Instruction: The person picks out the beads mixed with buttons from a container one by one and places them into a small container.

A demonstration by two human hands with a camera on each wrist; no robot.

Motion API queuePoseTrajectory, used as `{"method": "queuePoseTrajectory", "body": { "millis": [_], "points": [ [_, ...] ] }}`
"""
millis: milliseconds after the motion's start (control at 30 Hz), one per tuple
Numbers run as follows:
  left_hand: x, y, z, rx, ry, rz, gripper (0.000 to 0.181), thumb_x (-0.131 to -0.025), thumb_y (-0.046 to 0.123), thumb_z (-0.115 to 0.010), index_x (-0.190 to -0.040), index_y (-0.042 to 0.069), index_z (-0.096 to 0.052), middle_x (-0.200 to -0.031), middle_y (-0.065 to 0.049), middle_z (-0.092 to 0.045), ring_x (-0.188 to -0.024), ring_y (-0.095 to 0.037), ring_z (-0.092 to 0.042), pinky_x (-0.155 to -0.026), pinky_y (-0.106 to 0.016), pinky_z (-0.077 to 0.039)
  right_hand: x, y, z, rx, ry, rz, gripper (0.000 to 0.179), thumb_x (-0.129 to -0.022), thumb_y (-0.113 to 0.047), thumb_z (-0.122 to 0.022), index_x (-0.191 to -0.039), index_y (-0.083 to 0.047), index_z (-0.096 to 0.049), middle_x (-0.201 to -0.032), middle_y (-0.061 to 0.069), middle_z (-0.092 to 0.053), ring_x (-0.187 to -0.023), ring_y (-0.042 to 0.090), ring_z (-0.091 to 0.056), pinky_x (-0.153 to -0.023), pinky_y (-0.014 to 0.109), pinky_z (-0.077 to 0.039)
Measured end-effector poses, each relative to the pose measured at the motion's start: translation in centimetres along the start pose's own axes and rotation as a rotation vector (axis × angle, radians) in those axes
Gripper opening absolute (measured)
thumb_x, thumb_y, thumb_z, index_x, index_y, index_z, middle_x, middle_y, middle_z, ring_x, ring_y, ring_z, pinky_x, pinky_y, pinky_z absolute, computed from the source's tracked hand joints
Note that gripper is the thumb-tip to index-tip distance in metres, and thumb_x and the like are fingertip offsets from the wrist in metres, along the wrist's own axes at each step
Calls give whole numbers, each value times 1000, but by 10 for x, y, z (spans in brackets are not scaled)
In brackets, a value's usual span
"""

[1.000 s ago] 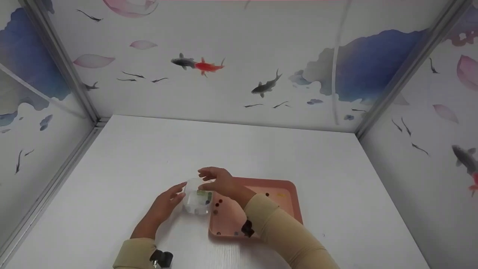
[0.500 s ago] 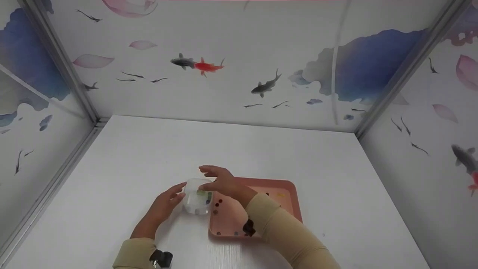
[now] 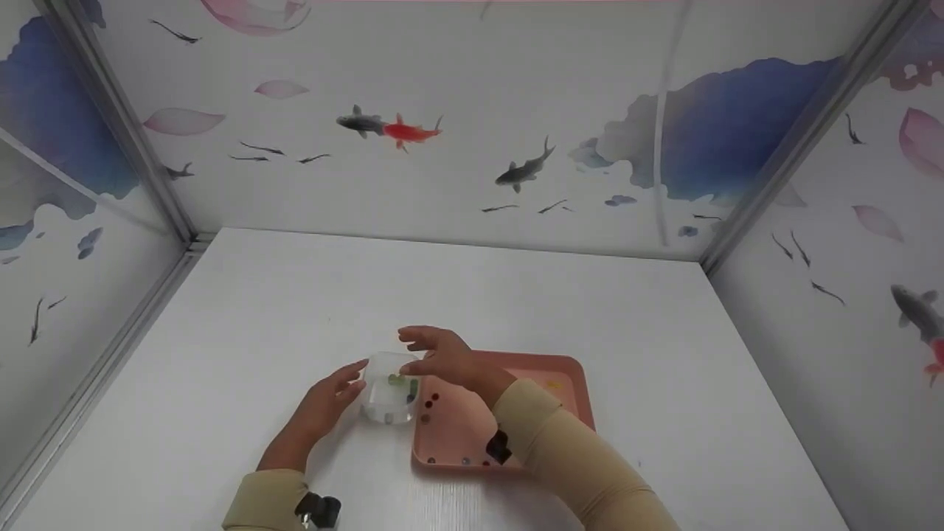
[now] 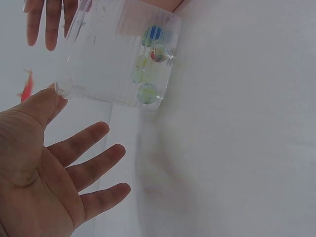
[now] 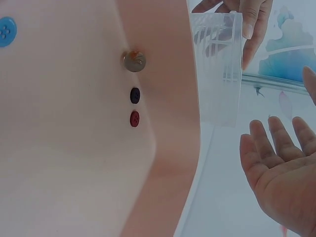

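Observation:
A clear plastic box (image 3: 389, 405) stands just left of a pink tray (image 3: 457, 413). Inside it, at the bottom, lie several glass marbles (image 4: 147, 94) with coloured swirls. My left hand (image 3: 324, 405) touches the box's left side near the rim with thumb and index finger. In the left wrist view, the other left fingers (image 4: 96, 168) spread out straight. Above the box's right edge hovers my right hand (image 3: 450, 361), its fingers loosely extended and nothing between them. The right wrist view shows its palm turned to the camera, apart from the box.
Dark buttons (image 5: 135, 95) and a marble (image 5: 134, 61) lie along the tray's wall. A blue button (image 5: 7, 31) is farther in, and something yellow (image 3: 554, 385) sits at the tray's right. Walls with painted fish (image 3: 525, 171) enclose the white table (image 3: 295, 295).
My right hand has drifted slightly right, uncovering more of the box's opening. My left hand, the box and the tray stay where they were.

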State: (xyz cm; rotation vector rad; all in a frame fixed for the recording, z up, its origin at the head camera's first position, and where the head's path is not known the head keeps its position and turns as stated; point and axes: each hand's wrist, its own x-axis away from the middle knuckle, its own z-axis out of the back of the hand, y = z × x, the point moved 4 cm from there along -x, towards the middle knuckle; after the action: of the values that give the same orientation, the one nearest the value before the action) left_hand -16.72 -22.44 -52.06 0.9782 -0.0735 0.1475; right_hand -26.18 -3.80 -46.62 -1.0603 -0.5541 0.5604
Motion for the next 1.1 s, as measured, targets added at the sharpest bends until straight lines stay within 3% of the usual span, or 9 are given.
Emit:
{"method": "queuePoseTrajectory", "body": {
  "millis": [367, 667, 1100],
  "points": [
    [1, 1, 0, -5, -1, 17, 48, -101, 30, -51, -146, 14, -43, -141, -23, -48, -131, -44, -43, -104, -59, -37, 3, 5, 4, -18, -15, 26, 55, -87, -16, -74, -138, -17, -53, -139, 2, -54, -127, 21, -51, -105, 43, -43],
    [0, -1, 1, 3, -2, 2, 47, -102, 27, -50, -146, 12, -43, -141, -24, -47, -131, -45, -43, -104, -59, -38, 8, 8, 12, -80, -9, 85, 56, -87, -14, -72, -139, -7, -51, -140, 13, -52, -129, 29, -50, -104, 43, -45],
    [0, -1, 1, -6, -2, 1, 47, -102, 28, -50, -146, 14, -43, -140, -24, -48, -130, -44, -44, -103, -59, -38, 12, 16, 21, -96, -20, -10, 51, -92, -15, -66, -140, -9, -49, -141, 12, -51, -129, 28, -49, -103, 42, -45]
  ]
}}
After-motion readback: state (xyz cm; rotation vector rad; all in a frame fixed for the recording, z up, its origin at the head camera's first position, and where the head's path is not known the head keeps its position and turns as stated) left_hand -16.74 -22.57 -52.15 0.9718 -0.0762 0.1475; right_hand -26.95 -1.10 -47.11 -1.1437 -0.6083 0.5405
